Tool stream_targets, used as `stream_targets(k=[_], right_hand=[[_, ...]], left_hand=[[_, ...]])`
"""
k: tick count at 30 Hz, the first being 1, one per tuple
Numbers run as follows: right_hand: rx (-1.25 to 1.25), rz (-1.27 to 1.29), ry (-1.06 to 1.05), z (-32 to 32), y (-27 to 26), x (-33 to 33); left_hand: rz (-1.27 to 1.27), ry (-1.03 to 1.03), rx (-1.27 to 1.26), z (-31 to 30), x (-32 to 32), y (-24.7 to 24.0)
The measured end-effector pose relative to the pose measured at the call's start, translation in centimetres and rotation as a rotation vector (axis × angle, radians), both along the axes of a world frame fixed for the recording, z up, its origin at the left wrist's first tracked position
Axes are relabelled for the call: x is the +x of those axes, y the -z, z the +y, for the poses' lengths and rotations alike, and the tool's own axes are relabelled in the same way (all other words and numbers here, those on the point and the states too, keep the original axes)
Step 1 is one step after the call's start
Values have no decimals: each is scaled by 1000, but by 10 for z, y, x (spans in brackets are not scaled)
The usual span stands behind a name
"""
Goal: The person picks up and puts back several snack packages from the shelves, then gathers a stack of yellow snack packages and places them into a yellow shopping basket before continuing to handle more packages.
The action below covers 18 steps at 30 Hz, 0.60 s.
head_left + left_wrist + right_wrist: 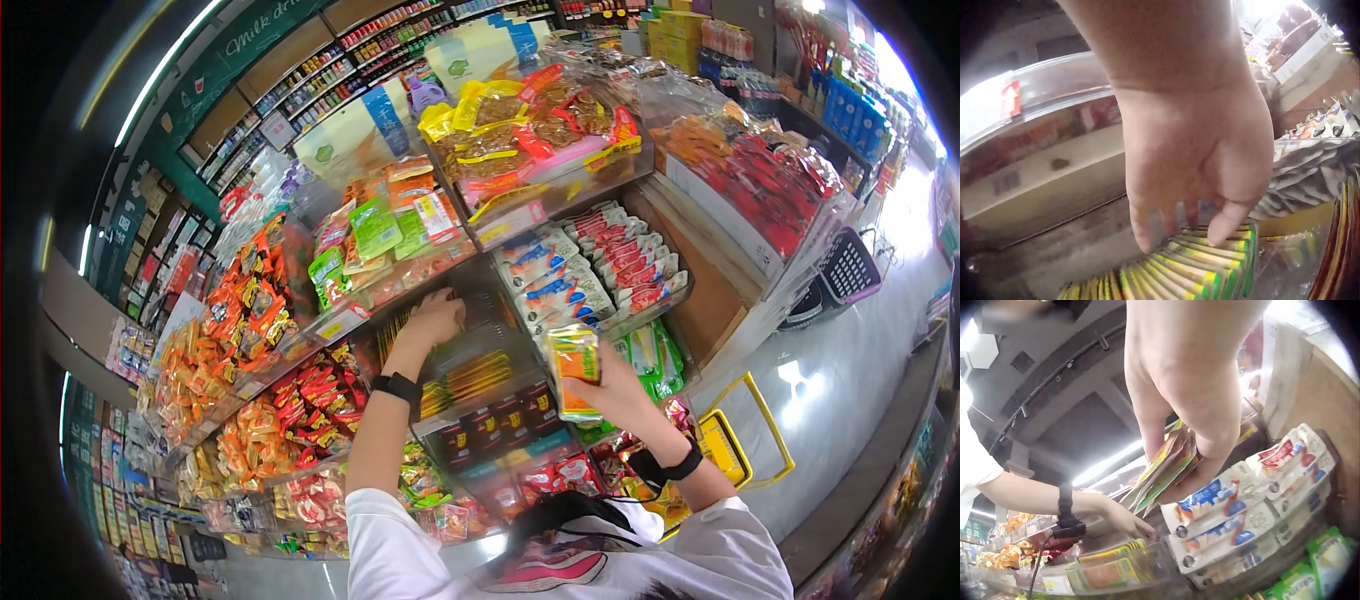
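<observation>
Several flat packets (574,347) up in the right hand (615,388), four o'clock from the middle of the head view, and that grip is snug: thumb across the printed face, the bundle pinched together. At ten o'clock from them, the left hand (438,318) reaches down into the clear bin (495,318), its grip fairly wide, fingers extended and thumb apart, right at a row of packets (1175,272).

Now, handling! Light, thin and slick-skinned, I'd judge, bendy rather than stiff, with little to break though squashing might spoil the contents. Slippery wrappers could slide over one another, so the place to hold is mid-length on the flat sides, thumb against fingers; a corner pinch would likely let the inner ones slip. For the row, the top edges look the handiest purchase.

And how the views trade off! The head view gives us the printed front, yellow, green and orange, but hides the pile's depth. Over to the right wrist: edge-on, there's the fan, layers splayed at their lower ends, white pouches (1222,512) at four o'clock, the left hand at seven. The left wrist shows the row's yellow-and-green edges leaning like a spread deck at six o'clock, some fingertips tucked out of sight. Only the head view catches the yellow basket (722,450), four o'clock from the held bundle.
</observation>
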State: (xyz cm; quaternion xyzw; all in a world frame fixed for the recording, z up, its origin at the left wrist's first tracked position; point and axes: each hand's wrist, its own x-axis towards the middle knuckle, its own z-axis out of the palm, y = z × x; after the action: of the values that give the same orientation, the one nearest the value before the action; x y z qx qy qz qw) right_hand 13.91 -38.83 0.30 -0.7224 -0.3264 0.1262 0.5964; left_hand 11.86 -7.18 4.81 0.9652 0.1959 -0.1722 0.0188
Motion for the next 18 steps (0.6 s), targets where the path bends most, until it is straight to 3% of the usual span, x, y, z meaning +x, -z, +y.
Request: stream_targets(k=[4, 8, 13, 18], right_hand=[[-167, 65, -119, 44, -44, 0], [-220, -99, -92, 100, -54, 14], [-475, -132, -107, 171, -42, 36], [-591, -212, -67, 227, -13, 56]], left_hand=[[-10, -4, -43, 13, -13, 4], [-24, 30, -50, 18, -18, 15], [-64, -34, -111, 17, -18, 11], [-149, 96, -152, 60, -9, 62]])
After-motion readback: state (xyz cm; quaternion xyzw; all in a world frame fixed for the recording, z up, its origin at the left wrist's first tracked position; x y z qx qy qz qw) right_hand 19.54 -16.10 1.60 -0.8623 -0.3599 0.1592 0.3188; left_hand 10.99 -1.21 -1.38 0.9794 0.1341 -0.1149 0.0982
